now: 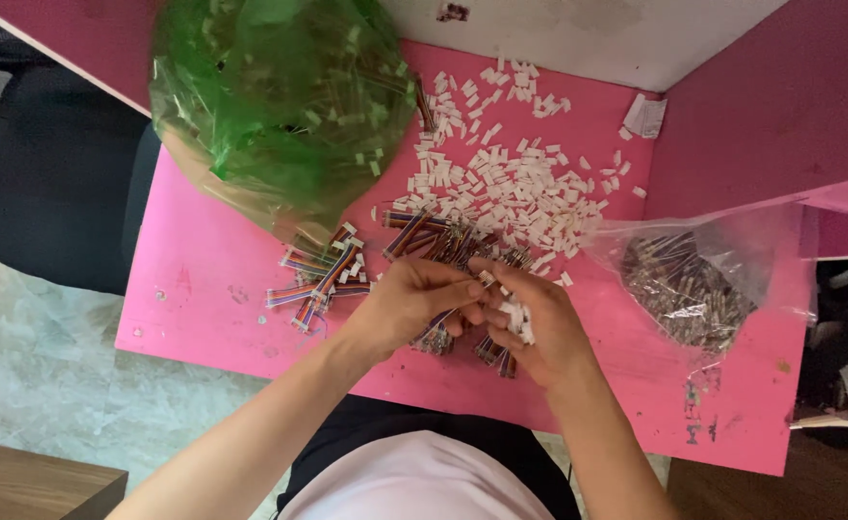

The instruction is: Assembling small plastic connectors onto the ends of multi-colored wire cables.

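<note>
Both hands meet over the front middle of a pink table [212, 289]. My left hand [410, 303] grips a bundle of short multicoloured ribbon wires [436, 332] that hangs below its fingers. My right hand [539, 323] cups several small white plastic connectors [518, 318], with more ribbon wires [501, 358] sticking out under the palm. The fingertips of both hands touch at one wire end. Loose ribbon wire pieces [323, 274] lie just left of my left hand.
A heap of white connectors [501, 178] spreads across the table's far middle. A large green plastic bag [280, 91] of parts stands at the back left. A clear bag of wires [693, 279] lies at the right. Pink walls [770, 96] enclose the right side; a dark chair [53, 173] stands left.
</note>
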